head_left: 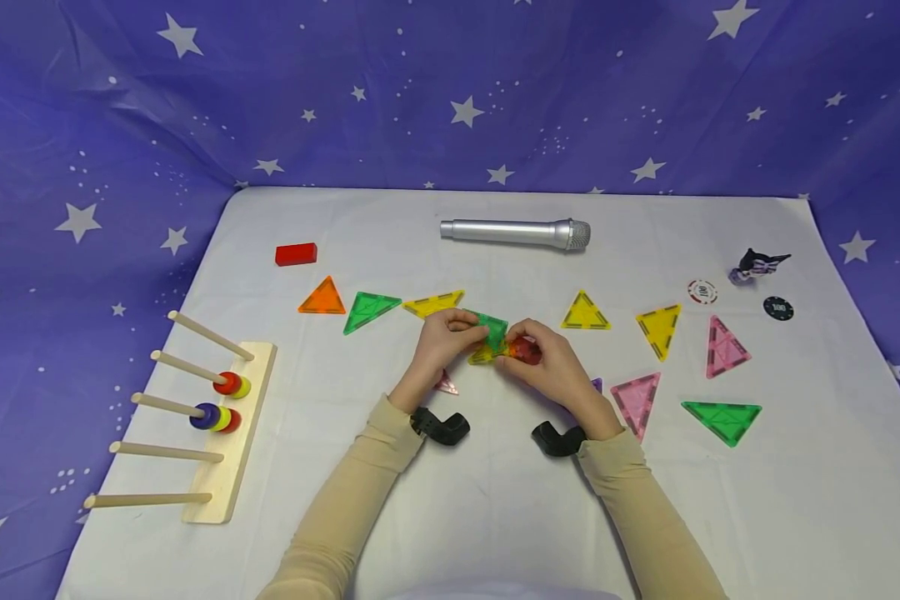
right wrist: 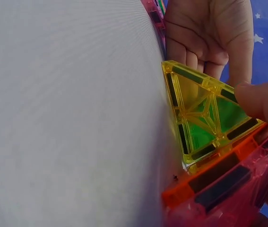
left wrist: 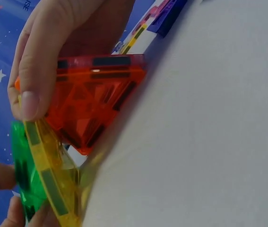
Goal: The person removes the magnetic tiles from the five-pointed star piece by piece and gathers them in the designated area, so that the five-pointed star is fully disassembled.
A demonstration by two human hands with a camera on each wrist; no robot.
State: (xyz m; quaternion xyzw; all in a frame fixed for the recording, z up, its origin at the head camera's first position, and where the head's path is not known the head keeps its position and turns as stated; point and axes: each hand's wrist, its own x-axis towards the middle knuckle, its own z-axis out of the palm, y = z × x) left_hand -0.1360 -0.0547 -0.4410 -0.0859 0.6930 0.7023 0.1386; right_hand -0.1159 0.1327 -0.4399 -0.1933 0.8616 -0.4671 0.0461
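Observation:
Over the middle of the table, both hands hold a small cluster of see-through magnetic tiles. My left hand (head_left: 447, 340) pinches a green magnetic tile (head_left: 491, 328) at its edge. Against it stands a tilted yellow triangular tile (right wrist: 204, 113), its lower side close to the table. My right hand (head_left: 551, 362) grips the red and orange tiles (left wrist: 96, 94) on the cluster's right side, and its thumb (right wrist: 266, 101) presses the yellow tile's corner. A pink tile (head_left: 446, 384) lies partly hidden below the left hand, and a purple tile (head_left: 597, 385) shows beside the right wrist.
Loose triangular tiles lie on both sides, among them an orange one (head_left: 323, 297) and a pink one (head_left: 637, 402). A silver microphone (head_left: 513, 233) lies behind. At left stands a wooden peg rack (head_left: 251, 417) with rings; a red block (head_left: 296, 254), chips (head_left: 778, 308) and a figurine (head_left: 757, 265) sit farther out.

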